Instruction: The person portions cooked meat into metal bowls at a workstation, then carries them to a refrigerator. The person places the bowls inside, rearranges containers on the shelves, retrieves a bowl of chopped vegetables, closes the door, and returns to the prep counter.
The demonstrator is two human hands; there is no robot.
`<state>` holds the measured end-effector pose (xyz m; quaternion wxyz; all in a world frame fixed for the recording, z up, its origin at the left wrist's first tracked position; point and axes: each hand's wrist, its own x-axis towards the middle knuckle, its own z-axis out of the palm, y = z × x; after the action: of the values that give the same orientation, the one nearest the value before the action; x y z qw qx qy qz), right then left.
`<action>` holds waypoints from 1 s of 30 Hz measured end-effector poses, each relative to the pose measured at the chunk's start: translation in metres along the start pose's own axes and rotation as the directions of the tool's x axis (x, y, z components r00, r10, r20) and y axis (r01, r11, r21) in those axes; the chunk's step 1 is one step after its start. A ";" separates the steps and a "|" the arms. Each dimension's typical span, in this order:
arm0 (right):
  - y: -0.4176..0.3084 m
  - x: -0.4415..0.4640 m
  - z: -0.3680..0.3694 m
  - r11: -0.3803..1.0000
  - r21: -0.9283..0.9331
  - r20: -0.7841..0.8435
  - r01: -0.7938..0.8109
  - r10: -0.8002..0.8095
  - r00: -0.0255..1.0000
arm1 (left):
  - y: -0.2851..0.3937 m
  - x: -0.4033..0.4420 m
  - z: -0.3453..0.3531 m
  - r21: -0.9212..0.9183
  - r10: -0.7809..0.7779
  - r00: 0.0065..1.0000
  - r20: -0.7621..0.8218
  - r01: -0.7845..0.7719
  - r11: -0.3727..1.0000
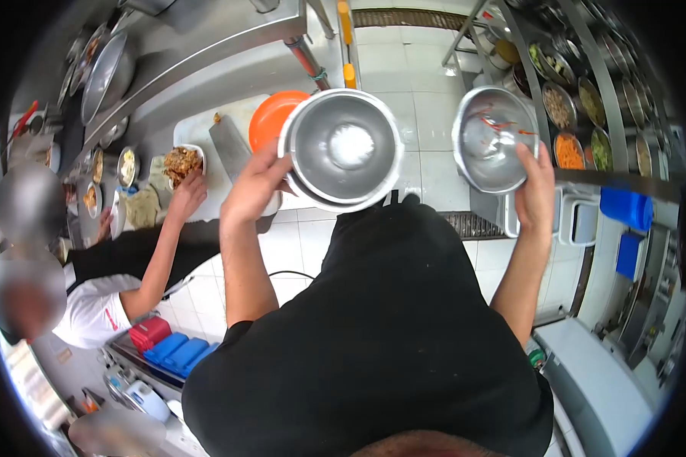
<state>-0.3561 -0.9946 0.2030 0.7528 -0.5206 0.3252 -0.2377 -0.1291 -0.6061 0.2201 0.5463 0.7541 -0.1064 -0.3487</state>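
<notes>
Two nested steel bowls (pixel 351 145) are in my left hand (pixel 258 179), which grips their left rim; the inside of the upper one looks bare. My right hand (pixel 537 179) holds another steel bowl (pixel 489 164) by its right rim, tilted, with thin orange-red shreds stuck inside. The two hands are wide apart, in front of my body. Just behind the nested bowls is an orange bowl (pixel 278 114) on the counter, beside a wide blade (pixel 229 145) on a white cutting board (pixel 198 118).
At the left, a co-worker (pixel 103 305) reaches into a bowl of brown food (pixel 183 164). A rack with containers of cut vegetables (pixel 568 151) stands at the right. Blue bins (pixel 625 209) hang below it. A metal shelf (pixel 229 42) crosses above the counter.
</notes>
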 end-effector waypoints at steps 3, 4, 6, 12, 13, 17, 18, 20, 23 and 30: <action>0.012 0.035 0.019 0.995 -0.012 0.157 -0.103 0.104 0.982 | -0.025 -0.006 -0.012 -0.120 -0.078 0.973 -0.218 0.053 0.991; 0.017 0.046 0.023 0.991 -0.013 0.215 -0.135 0.134 0.967 | -0.036 -0.004 -0.017 -0.130 -0.082 0.962 -0.261 0.049 0.990; 0.021 0.063 0.028 0.987 -0.046 0.300 -0.155 0.162 0.940 | -0.053 0.000 -0.021 -0.162 -0.140 0.927 -0.349 0.087 0.983; 0.030 0.098 0.022 0.976 -0.168 0.448 -0.136 0.199 0.872 | -0.042 0.000 -0.008 -0.120 -0.215 0.686 -0.695 0.185 0.975; 0.023 0.092 0.027 0.977 -0.160 0.429 -0.144 0.200 0.881 | -0.043 0.002 -0.009 0.030 -0.133 0.637 -0.759 0.238 0.971; 0.031 0.099 0.022 0.959 -0.206 0.460 -0.195 0.270 0.846 | -0.062 0.027 -0.021 0.457 0.185 0.515 -0.837 0.472 0.754; 0.033 0.101 0.023 0.959 -0.214 0.486 -0.186 0.270 0.831 | -0.059 0.031 -0.018 0.502 0.224 0.518 -0.825 0.493 0.711; 0.039 0.107 0.024 0.962 -0.224 0.531 -0.155 0.254 0.809 | -0.051 0.034 -0.018 0.542 0.237 0.539 -0.808 0.526 0.655; 0.039 0.112 0.031 0.969 -0.224 0.569 -0.103 0.216 0.793 | -0.034 0.034 -0.026 0.558 0.201 0.576 -0.792 0.551 0.621; 0.033 0.098 0.094 0.981 -0.191 0.657 0.020 0.113 0.746 | -0.010 0.001 -0.021 0.473 0.212 0.563 -0.799 0.370 0.799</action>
<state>-0.2201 -0.9926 0.1716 0.7729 -0.6306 0.0697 0.0133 -0.1169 -0.5869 0.2137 0.2484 0.9617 0.0931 0.0694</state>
